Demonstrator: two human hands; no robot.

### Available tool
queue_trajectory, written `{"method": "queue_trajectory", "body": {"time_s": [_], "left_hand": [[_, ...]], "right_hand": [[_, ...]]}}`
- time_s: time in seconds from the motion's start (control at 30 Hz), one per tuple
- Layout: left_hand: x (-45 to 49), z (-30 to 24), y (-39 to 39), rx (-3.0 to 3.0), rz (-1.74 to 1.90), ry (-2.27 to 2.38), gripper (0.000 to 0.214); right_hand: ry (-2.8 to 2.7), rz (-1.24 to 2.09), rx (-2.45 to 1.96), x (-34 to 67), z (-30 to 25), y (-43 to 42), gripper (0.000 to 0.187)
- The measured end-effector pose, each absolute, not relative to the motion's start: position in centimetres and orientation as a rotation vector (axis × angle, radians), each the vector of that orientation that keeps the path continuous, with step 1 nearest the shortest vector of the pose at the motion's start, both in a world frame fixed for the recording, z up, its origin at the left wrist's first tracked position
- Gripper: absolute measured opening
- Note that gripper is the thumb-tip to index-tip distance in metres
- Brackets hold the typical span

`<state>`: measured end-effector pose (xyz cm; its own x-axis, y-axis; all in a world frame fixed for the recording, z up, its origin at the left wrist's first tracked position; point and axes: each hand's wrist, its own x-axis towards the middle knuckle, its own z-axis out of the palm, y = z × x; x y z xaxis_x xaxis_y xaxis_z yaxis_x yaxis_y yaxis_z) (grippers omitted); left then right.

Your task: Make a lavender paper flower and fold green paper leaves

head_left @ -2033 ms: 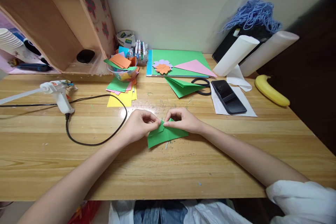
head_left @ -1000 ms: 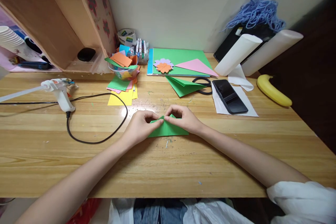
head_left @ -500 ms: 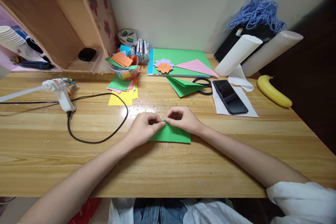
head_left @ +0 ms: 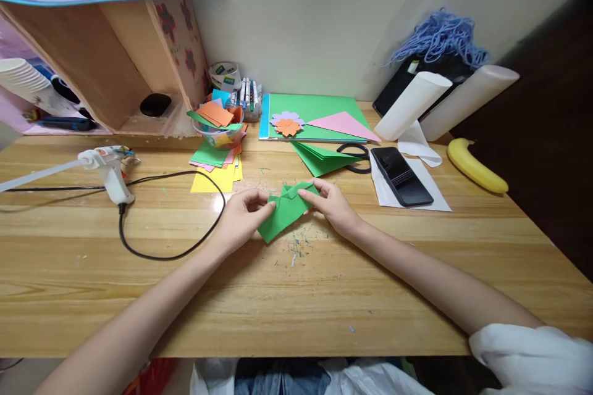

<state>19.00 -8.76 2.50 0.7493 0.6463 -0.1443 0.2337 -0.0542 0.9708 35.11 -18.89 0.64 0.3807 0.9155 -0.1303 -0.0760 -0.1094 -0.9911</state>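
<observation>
A sheet of green paper (head_left: 286,216), partly folded along its upper edge, is held tilted just above the desk between my hands. My left hand (head_left: 246,216) pinches its left end, thumb on the near face. On the other side, my right hand (head_left: 330,205) grips the upper right corner, with the thumb across a folded flap and the fingers behind. Small paper scraps lie on the wood below. Beyond my right hand rests a folded green paper piece (head_left: 319,159), overlapping black-handled scissors (head_left: 359,157).
A white glue gun (head_left: 109,176) with a looping black cord stands at left. Behind are a plastic cup of paper scraps (head_left: 217,134) and paper flowers (head_left: 288,125) on a green pad. A phone (head_left: 402,176) and banana (head_left: 477,166) lie at right.
The green paper has been lifted and turned, its right end raised. My hands have moved apart from the middle of its top edge to its two ends. The camera view has shifted slightly.
</observation>
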Motion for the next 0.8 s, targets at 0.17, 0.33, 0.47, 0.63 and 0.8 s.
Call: {"method": "queue_trajectory", "body": {"time_s": [0.17,0.33,0.47,0.63,0.8], "left_hand": [[19.0,3.0,-9.3,1.590,0.263,0.625,0.027],[19.0,3.1,-9.7,1.652,0.180,0.625,0.028],[19.1,2.6,-10.0,1.577,0.117,0.644,0.029],[19.3,2.2,-10.5,1.398,0.104,0.591,0.028],[19.5,2.2,-10.8,1.287,0.127,0.624,0.030]], "right_hand": [[-0.960,1.030,-1.441,35.1,0.5,-19.2,0.022],[-1.079,1.047,-1.450,34.6,0.5,-19.4,0.020],[-1.059,0.951,-1.449,34.2,0.4,-19.4,0.020],[-1.124,0.796,-1.492,33.9,0.5,-19.6,0.018],[-1.375,0.489,-1.472,34.0,0.7,-20.0,0.013]]}}
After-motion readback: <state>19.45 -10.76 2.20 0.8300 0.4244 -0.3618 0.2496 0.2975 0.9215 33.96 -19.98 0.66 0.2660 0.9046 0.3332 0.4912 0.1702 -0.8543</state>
